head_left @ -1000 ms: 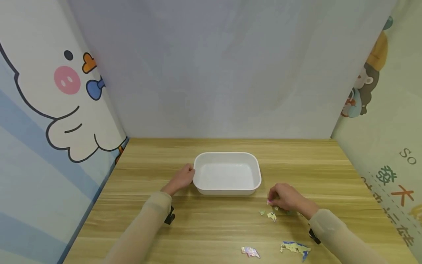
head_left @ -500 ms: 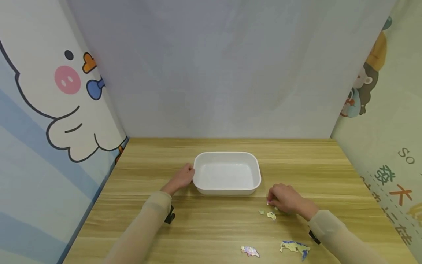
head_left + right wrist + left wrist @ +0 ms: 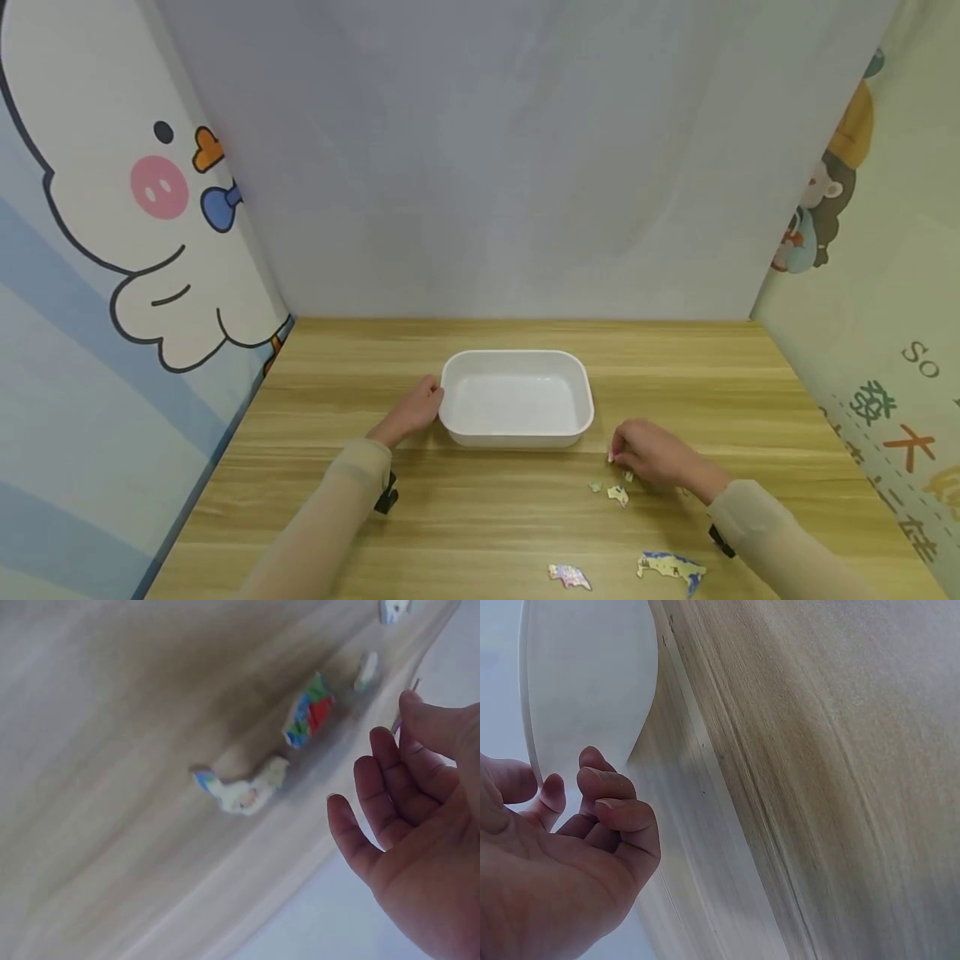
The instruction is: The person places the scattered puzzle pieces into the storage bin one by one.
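Observation:
My left hand point(image 3: 411, 410) holds the left rim of a white rectangular plastic tub point(image 3: 517, 440). In the left wrist view, thumb and index finger pinch the tub's edge and the other fingers curl near its wall point(image 3: 592, 682). To the right of the tub, my right hand point(image 3: 656, 454) pinches a small pink puzzle piece point(image 3: 611, 457) between thumb and fingertips, low over the table. Only a thin edge of that piece point(image 3: 397, 722) shows in the right wrist view. Near this hand lie a yellow piece point(image 3: 618, 494), a green piece point(image 3: 596, 486) and a red, green and blue piece point(image 3: 307, 712).
Closer to the front of the wooden table point(image 3: 450, 533) lie a pink-purple piece point(image 3: 570, 576) and a long yellow piece with blue edges point(image 3: 672, 567). A grey-white curtain point(image 3: 480, 167) hangs behind the table, with printed cloths at both sides.
The head view has shifted slightly. Both hands stay almost in place, the left at the tub's rim and the right with the pink puzzle piece.

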Demonstrator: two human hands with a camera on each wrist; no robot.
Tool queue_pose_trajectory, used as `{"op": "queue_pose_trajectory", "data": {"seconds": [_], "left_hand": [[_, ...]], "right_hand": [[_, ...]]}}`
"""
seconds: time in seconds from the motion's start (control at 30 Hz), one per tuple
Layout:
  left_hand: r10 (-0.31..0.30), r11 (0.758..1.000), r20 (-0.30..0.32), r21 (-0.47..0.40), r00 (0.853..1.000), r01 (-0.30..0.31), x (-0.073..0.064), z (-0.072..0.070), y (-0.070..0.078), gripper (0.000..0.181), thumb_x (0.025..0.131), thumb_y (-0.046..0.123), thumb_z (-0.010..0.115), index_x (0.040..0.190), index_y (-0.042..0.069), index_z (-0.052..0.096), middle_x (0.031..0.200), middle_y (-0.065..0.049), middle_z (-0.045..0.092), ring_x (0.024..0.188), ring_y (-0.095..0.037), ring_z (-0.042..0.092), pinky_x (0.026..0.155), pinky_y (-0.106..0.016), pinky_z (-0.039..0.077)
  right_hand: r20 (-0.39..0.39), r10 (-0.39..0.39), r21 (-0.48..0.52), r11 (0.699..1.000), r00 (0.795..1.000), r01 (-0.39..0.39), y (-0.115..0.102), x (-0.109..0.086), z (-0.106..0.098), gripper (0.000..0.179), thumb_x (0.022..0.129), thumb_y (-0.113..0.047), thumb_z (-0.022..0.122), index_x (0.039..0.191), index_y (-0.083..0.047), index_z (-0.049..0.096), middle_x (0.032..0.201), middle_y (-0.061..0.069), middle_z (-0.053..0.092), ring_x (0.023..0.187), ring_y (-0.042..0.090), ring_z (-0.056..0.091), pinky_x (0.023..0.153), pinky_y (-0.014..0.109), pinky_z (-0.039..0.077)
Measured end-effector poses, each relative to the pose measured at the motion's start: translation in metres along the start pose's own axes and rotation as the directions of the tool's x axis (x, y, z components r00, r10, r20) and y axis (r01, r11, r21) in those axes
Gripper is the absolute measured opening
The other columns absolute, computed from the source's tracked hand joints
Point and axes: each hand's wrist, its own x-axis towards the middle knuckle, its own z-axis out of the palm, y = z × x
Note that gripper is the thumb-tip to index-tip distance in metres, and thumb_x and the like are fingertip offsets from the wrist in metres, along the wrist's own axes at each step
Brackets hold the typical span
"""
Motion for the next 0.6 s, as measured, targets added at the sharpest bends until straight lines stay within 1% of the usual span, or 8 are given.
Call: {"op": "queue_pose_trajectory", "data": {"seconds": [0.1, 0.17, 0.27, 0.4, 0.53, 0.6], "left_hand": [[0.002, 1.000, -0.003, -0.008, 1.000, -0.002, 0.000, 0.001, -0.001, 0.023, 0.099, 0.028, 0.035, 0.099, 0.009, 0.049, 0.079, -0.006, 0.055, 0.068, -0.018, 0.049, 0.058, -0.026, 0.038], [0.003, 1.000, -0.005, -0.007, 1.000, -0.003, 0.000, 0.001, -0.002, 0.024, 0.099, 0.028, 0.035, 0.099, 0.009, 0.049, 0.079, -0.006, 0.055, 0.068, -0.018, 0.050, 0.058, -0.026, 0.038], [0.006, 1.000, -0.013, -0.004, 1.000, -0.006, 0.000, 0.002, -0.002, 0.024, 0.099, 0.028, 0.035, 0.100, 0.008, 0.049, 0.077, -0.006, 0.055, 0.067, -0.018, 0.050, 0.058, -0.026, 0.038], [0.005, 1.000, -0.019, 0.006, 1.000, -0.005, 0.000, 0.003, -0.002, 0.026, 0.099, 0.028, 0.035, 0.102, 0.007, 0.050, 0.077, -0.006, 0.056, 0.067, -0.018, 0.050, 0.058, -0.026, 0.037], [-0.002, 1.000, -0.021, 0.004, 1.000, 0.002, 0.000, 0.003, -0.001, 0.027, 0.099, 0.029, 0.034, 0.103, 0.008, 0.050, 0.079, -0.006, 0.056, 0.069, -0.018, 0.051, 0.059, -0.026, 0.038], [-0.001, 1.000, -0.024, 0.004, 1.000, 0.001, 0.000, 0.003, -0.001, 0.026, 0.100, 0.029, 0.034, 0.103, 0.008, 0.050, 0.079, -0.006, 0.056, 0.069, -0.018, 0.051, 0.059, -0.026, 0.038]], "right_hand": [[-0.006, 0.042, -0.004, 0.999, 0.999, -0.042, 0.002, 0.003, -0.006, 0.005, 0.086, -0.012, 0.067, 0.083, -0.012, 0.062, 0.080, -0.004, 0.058, 0.074, 0.009, 0.052, 0.068, 0.032, 0.047], [-0.012, 0.054, 0.003, 0.999, 0.998, -0.054, 0.003, 0.004, -0.011, 0.005, 0.087, -0.012, 0.065, 0.084, -0.011, 0.062, 0.081, -0.003, 0.059, 0.075, 0.011, 0.054, 0.068, 0.033, 0.047], [-0.025, 0.041, 0.016, 0.999, 0.999, -0.040, 0.006, 0.006, -0.019, 0.005, 0.087, -0.011, 0.064, 0.084, -0.011, 0.061, 0.082, -0.003, 0.060, 0.078, 0.013, 0.057, 0.070, 0.034, 0.048], [-0.041, -0.011, -0.002, 1.000, 0.999, 0.011, 0.008, 0.008, -0.030, 0.005, 0.087, -0.010, 0.065, 0.084, -0.010, 0.060, 0.083, -0.003, 0.061, 0.080, 0.015, 0.058, 0.070, 0.035, 0.048], [-0.039, -0.017, -0.008, 1.000, 0.999, 0.016, 0.008, 0.012, -0.043, 0.005, 0.087, -0.010, 0.064, 0.084, -0.008, 0.061, 0.082, -0.001, 0.061, 0.077, 0.014, 0.057, 0.067, 0.033, 0.047], [-0.039, -0.008, 0.001, 1.000, 0.999, 0.008, 0.007, 0.015, -0.048, 0.005, 0.088, -0.010, 0.064, 0.085, -0.007, 0.062, 0.082, 0.000, 0.062, 0.076, 0.014, 0.057, 0.067, 0.032, 0.047]]}}
